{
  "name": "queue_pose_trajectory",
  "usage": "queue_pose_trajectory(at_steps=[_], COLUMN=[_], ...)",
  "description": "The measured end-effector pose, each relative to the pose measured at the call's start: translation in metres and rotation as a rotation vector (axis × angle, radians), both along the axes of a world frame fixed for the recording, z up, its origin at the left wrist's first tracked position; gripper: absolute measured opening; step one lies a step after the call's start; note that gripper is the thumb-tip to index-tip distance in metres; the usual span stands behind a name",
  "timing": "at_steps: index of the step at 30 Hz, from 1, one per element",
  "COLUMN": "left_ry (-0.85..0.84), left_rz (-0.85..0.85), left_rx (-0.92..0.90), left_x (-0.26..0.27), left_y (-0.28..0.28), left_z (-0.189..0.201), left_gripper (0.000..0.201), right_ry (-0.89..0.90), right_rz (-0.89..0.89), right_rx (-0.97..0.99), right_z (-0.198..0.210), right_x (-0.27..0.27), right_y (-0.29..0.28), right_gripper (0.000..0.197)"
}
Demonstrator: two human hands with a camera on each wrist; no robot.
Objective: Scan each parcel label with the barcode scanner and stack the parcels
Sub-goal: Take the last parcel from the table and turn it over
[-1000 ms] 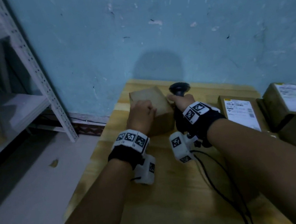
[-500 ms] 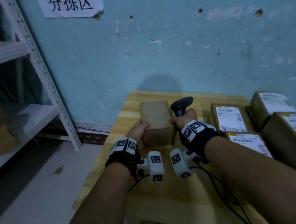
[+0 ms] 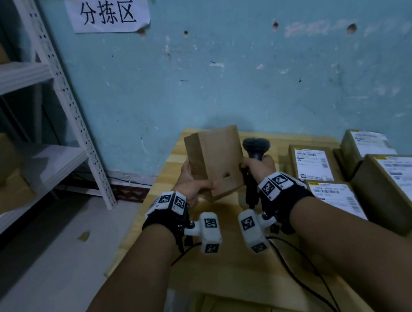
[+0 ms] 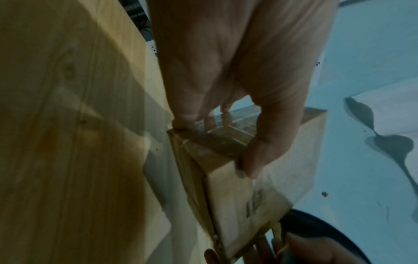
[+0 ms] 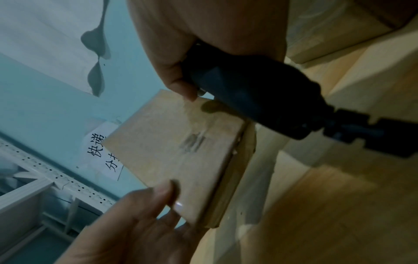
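A small brown cardboard parcel (image 3: 216, 162) is held up on end above the wooden table (image 3: 233, 265), a plain side toward me. My left hand (image 3: 193, 184) grips its lower left edge, thumb on the near face (image 4: 251, 160) and fingers behind. My right hand (image 3: 256, 168) holds the black barcode scanner (image 3: 255, 148) by its handle (image 5: 248, 89), and its thumb tip touches the parcel's right edge (image 5: 187, 92). The scanner's head stands up beside the parcel. No label shows on the parcel's near face (image 5: 172, 148).
Several labelled parcels lie at the table's right: two flat ones (image 3: 311, 163) (image 3: 338, 199) and two bigger boxes (image 3: 370, 146) (image 3: 407, 191). The scanner's black cable (image 3: 298, 270) trails toward me. A white shelf rack (image 3: 67, 102) with brown boxes stands left; the blue wall is close behind.
The parcel has come up off the table and been tipped upright between both hands. My left hand shifted from its top to its lower left edge.
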State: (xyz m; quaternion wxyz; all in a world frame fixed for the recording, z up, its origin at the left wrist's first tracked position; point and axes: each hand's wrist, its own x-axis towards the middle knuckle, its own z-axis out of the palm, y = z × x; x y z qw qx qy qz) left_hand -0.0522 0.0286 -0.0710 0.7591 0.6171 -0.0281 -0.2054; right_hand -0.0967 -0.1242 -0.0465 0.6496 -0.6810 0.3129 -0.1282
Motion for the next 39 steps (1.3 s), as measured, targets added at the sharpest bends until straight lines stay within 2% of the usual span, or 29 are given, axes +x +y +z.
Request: queue_pose_trajectory(at_steps=[3,5,11,15,20,22,25,27,30,33,34,37,39], left_ry=[-0.084,-0.090,-0.095,-0.105,-0.007,0.021,0.045,0.060,0.079,0.124,0.143,0.206,0.241], left_rz=[-0.030,-0.047,-0.067,-0.108,-0.046,0.011,0.042,0.055,0.077,0.115,0.111,0.067,0.017], left_rx=[0.095,0.082,0.026,0.092,0.020,-0.011,-0.002,-0.005,-0.054,-0.147,-0.178,-0.197,-0.203], left_x=[-0.006,-0.007,-0.006,-0.006,-0.008,-0.010,-0.011,-0.013,-0.011,-0.009,-0.008,-0.006,-0.013], left_y=[0.000,0.000,0.003,0.007,0.009,0.007,0.005,0.005,0.003,0.001,0.001,-0.003,-0.005], left_z=[-0.002,-0.004,-0.008,-0.008,-0.003,-0.003,-0.005,-0.005,-0.003,-0.001,-0.002,-0.008,-0.004], left_gripper=[0.086,0.082,0.097,0.095,0.066,0.068,0.072,0.068,0.053,0.028,0.034,0.080,0.081], right_ry=[-0.015,-0.016,-0.004,0.015,0.056,0.047,0.041,0.048,0.097,0.135,0.144,0.159,0.159], right_rz=[-0.008,-0.017,-0.027,-0.033,-0.036,-0.032,-0.027,-0.009,0.043,0.079,0.083,0.095,0.075], right_rx=[0.032,0.040,0.052,0.055,0.126,0.158,0.166,0.163,0.129,0.101,0.100,0.122,0.148], right_z=[0.003,0.004,0.006,0.004,0.001,0.000,-0.001,-0.002,0.001,0.000,0.000,-0.003,-0.004], right_x=[-0.004,-0.007,-0.013,-0.015,-0.019,-0.020,-0.021,-0.022,-0.024,-0.024,-0.025,-0.023,-0.022], right_y=[0.000,-0.001,-0.003,-0.004,0.002,0.004,0.008,0.009,0.012,0.013,0.014,0.014,0.014], right_gripper=[0.052,0.053,0.055,0.052,0.037,0.029,0.033,0.039,0.043,0.045,0.046,0.051,0.056])
